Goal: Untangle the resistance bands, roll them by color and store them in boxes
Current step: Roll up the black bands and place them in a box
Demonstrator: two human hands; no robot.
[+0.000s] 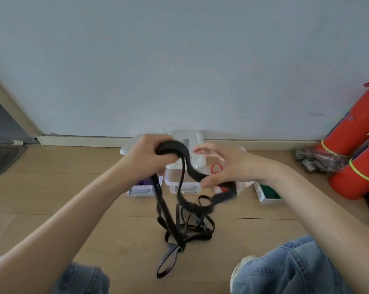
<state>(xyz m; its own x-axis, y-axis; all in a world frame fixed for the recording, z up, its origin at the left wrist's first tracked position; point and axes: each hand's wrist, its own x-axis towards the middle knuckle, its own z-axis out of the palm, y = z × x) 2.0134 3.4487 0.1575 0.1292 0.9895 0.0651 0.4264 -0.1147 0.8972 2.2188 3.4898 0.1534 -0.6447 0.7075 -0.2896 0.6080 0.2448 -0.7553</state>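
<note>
- Denim knees (289, 270) fill the bottom corners, and a shoe (238, 270) shows by the right one.
- On the floor (73, 198) between the knees lies a tangle of black bands (187, 228), with loops trailing toward the viewer.
- Strands rise from the tangle to both hands.
- The left hand (151, 155) is curled round a bunch of the black band, fingers wrapped over it.
- The right hand (228, 166) has its fingers spread, the thumb and lower fingers pinching a stretch of the same band; motion blur hides the exact hold.
- Behind the hands a row of clear boxes sits on the floor near the wall (179, 60): a purple box (142, 186) on the left, a middle box (183, 181) with a lid (192, 141) propped behind it, a red box (218, 168), and a green box (268, 194) on the right.
- Two red extinguishers (353, 149) lean at the right edge.
</note>
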